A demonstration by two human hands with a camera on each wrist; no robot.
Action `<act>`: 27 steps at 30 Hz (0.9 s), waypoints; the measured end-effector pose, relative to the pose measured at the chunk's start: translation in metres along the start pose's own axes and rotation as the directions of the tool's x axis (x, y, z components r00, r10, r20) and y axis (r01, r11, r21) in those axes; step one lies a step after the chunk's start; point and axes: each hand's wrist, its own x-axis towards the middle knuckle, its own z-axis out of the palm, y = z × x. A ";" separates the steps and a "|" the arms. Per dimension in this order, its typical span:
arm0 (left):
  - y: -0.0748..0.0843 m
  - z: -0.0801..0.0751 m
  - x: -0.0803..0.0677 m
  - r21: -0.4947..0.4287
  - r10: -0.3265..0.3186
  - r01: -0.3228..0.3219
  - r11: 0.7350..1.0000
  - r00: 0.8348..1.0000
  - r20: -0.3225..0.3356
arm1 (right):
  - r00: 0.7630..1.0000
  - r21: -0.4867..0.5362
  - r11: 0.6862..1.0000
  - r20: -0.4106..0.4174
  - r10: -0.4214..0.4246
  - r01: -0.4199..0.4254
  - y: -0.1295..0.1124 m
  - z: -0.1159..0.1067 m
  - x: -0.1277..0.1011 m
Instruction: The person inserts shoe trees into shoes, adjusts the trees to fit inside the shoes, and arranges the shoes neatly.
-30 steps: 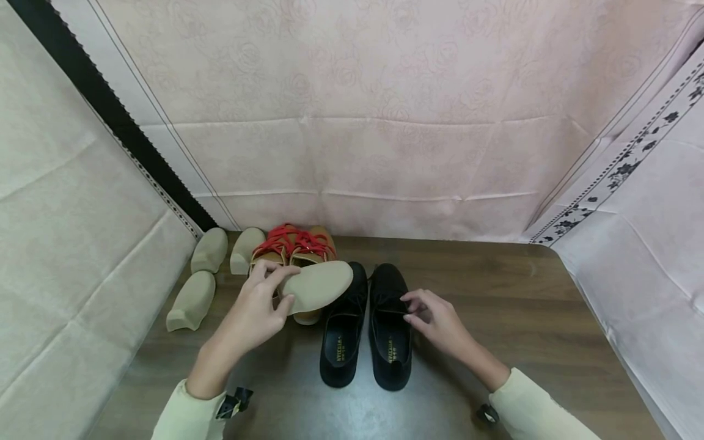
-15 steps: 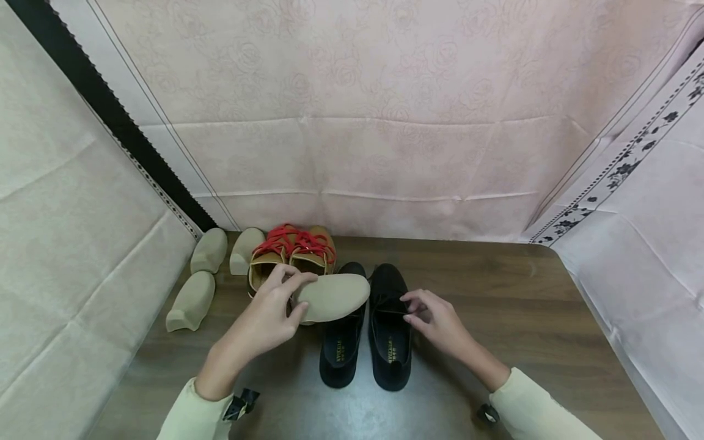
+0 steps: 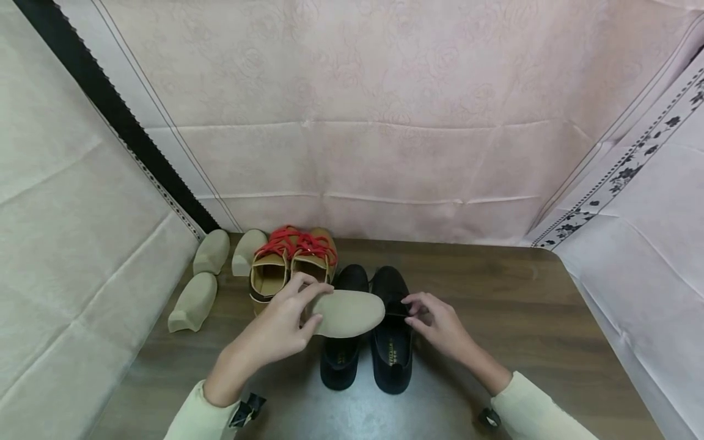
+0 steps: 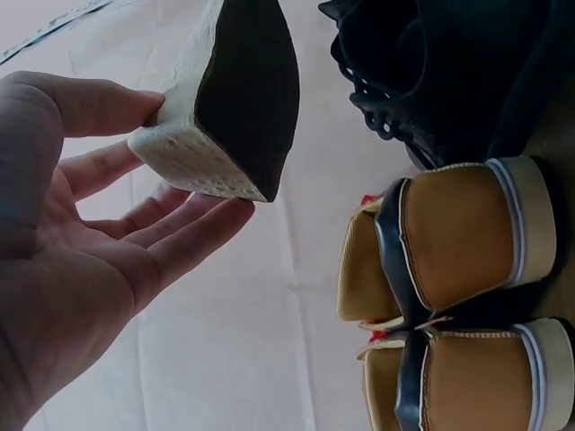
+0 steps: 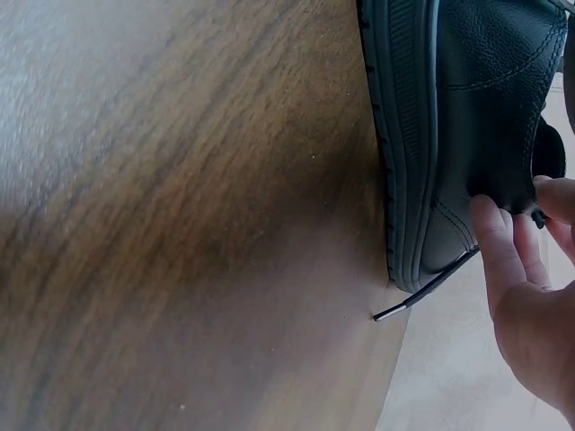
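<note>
Between thumb and fingers my left hand [image 3: 283, 321] pinches the narrow end of a cream shoe tree [image 3: 352, 315]. In the head view, its rounded end overlaps both black shoes. The left wrist view shows the held shoe tree [image 4: 175, 148] with a shadowed dark face. My right hand [image 3: 437, 322] pinches the side of the right black shoe [image 3: 392, 370], near its laces. The right wrist view puts fingertips against the black leather upper [image 5: 485, 117]. The left black shoe [image 3: 338, 370] stands alongside, partly covered by the shoe tree.
Tan shoes [image 3: 269, 275] with red laces stand left of the black pair. Several more cream shoe trees [image 3: 194, 300] lie at the far left. Everything sits on a wooden tabletop [image 3: 484, 275], with pale patterned cloth [image 3: 385, 153] hanging behind and at both sides.
My left hand has carried the shoe tree to the right and toward me, from over the tan shoes to over the black ones. My right hand stays at the right black shoe.
</note>
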 end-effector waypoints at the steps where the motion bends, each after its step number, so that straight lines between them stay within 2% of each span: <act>1: 0.001 0.000 0.000 0.003 0.001 -0.001 1.000 1.000 0.006 | 1.000 0.001 1.000 0.000 -0.001 0.001 0.000 0.000 0.000; 12: 0.009 0.007 0.003 0.043 0.029 -0.031 0.999 0.999 0.041 | 1.000 0.005 1.000 -0.001 -0.008 0.008 0.000 -0.001 0.000; 20: 0.014 0.013 0.003 0.044 0.096 -0.098 0.994 0.994 0.048 | 1.000 0.008 1.000 -0.004 0.007 -0.007 -0.001 -0.001 0.000; 27: 0.021 0.018 0.004 0.035 0.094 -0.097 0.995 0.992 0.085 | 1.000 0.010 1.000 -0.001 0.028 -0.028 -0.002 -0.002 0.000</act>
